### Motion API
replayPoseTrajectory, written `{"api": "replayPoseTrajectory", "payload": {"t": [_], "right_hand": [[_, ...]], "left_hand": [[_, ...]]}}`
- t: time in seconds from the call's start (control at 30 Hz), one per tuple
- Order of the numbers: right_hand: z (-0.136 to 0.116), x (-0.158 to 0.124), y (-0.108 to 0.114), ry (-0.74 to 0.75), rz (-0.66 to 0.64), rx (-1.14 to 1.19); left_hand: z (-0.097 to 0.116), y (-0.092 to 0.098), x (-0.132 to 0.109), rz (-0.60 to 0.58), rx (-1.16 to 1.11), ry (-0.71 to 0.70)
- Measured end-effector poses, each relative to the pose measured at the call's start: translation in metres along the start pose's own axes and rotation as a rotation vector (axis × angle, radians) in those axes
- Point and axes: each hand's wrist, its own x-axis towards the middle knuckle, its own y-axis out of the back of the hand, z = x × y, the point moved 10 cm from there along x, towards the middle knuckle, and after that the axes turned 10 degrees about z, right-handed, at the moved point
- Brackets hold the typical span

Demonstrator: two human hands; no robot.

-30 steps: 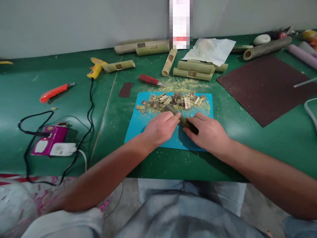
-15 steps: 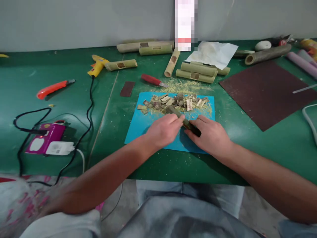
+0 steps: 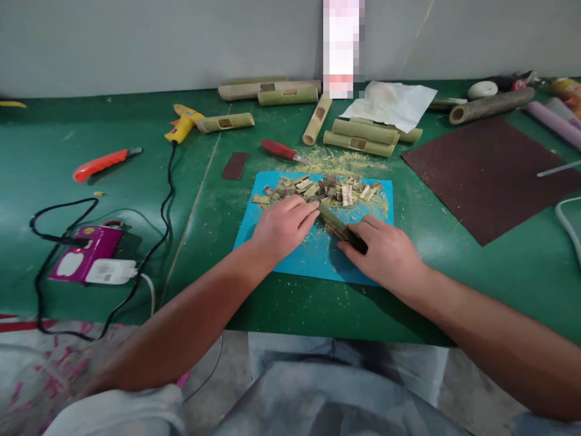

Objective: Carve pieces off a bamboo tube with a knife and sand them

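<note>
A dark green bamboo tube (image 3: 334,223) with a cut opening in its side lies slantwise over a blue sheet (image 3: 313,257). My right hand (image 3: 384,248) is closed round its near right end. At the far left end, my left hand (image 3: 288,225) has its fingers bent over the tube, and its fingertips are partly hidden. Bamboo chips (image 3: 333,189) and fine shavings are heaped on the sheet just beyond both hands. A red-handled chisel-like tool (image 3: 279,149) lies behind the heap, its blade pointing right among yellowish shavings.
Cut bamboo tubes (image 3: 363,130) lie along the back, partly under white paper (image 3: 393,103). Brown sandpaper (image 3: 490,178) is on the right, a small piece (image 3: 235,165) left of the sheet. At left are an orange utility knife (image 3: 102,165), yellow glue gun (image 3: 184,124), and purple power strip (image 3: 86,248) with cables.
My left hand has moved left along the bamboo tube to its far end, uncovering the middle and its cut opening. My right hand stays on the near end.
</note>
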Motion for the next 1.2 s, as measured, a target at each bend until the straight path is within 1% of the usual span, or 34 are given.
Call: {"api": "replayPoseTrajectory", "payload": {"t": [0.07, 0.1, 0.2, 0.23, 0.37, 0.5, 0.53, 0.6, 0.63, 0.73, 0.77, 0.83, 0.87, 0.9, 1.0, 1.03, 1.1, 1.13, 1.2], "right_hand": [[0.0, 0.0, 0.0, -0.002, -0.001, -0.002], [-0.001, 0.0, 0.0, 0.001, -0.001, -0.005], [-0.002, 0.0, 0.0, 0.012, 0.002, -0.015], [-0.002, 0.0, 0.0, 0.011, -0.001, -0.018], [0.0, 0.0, -0.002, -0.007, -0.023, -0.026], [-0.002, -0.001, -0.001, 0.019, 0.003, -0.025], [-0.001, -0.001, -0.001, 0.018, 0.008, -0.027], [0.0, -0.001, -0.001, 0.011, 0.011, -0.034], [0.0, -0.001, -0.001, 0.012, 0.012, -0.035], [-0.002, -0.002, -0.001, 0.018, 0.006, -0.034], [-0.001, -0.002, -0.001, 0.01, -0.002, -0.034], [0.0, -0.002, -0.002, -0.014, -0.017, -0.037], [0.001, -0.002, -0.003, -0.019, -0.025, -0.04], [0.0, -0.002, -0.003, -0.018, -0.028, -0.042], [-0.001, -0.001, -0.003, -0.002, -0.026, -0.046], [-0.001, -0.001, -0.003, -0.002, -0.022, -0.046], [0.0, -0.001, -0.003, -0.008, -0.02, -0.048], [0.0, -0.001, -0.003, -0.01, -0.025, -0.049], [0.0, -0.002, -0.004, -0.012, -0.038, -0.052]], "left_hand": [[0.003, -0.003, -0.001, -0.024, -0.021, 0.017], [0.007, -0.006, -0.002, -0.054, -0.041, 0.011], [0.023, -0.016, -0.007, -0.165, -0.122, -0.044], [0.025, -0.017, -0.007, -0.176, -0.125, -0.054], [0.017, -0.011, -0.004, -0.094, -0.002, -0.025], [0.027, -0.021, -0.006, -0.195, -0.051, -0.108], [0.027, -0.019, -0.005, -0.166, -0.033, -0.117], [0.017, -0.013, -0.002, -0.1, 0.051, -0.041], [0.016, -0.012, -0.001, -0.087, 0.071, -0.036], [0.025, -0.02, -0.005, -0.164, 0.02, -0.114], [0.029, -0.019, -0.005, -0.156, -0.008, -0.144], [0.025, -0.011, -0.003, -0.076, 0.027, -0.126], [0.021, -0.009, -0.003, -0.054, 0.049, -0.097], [0.02, -0.01, -0.004, -0.07, 0.062, -0.097], [0.019, -0.019, -0.007, -0.164, 0.013, -0.117], [0.017, -0.018, -0.006, -0.151, -0.001, -0.115], [0.006, -0.013, -0.004, -0.104, 0.047, -0.041], [0.004, -0.011, -0.003, -0.095, 0.072, -0.029], [0.006, -0.015, -0.005, -0.135, 0.069, -0.064]]}}
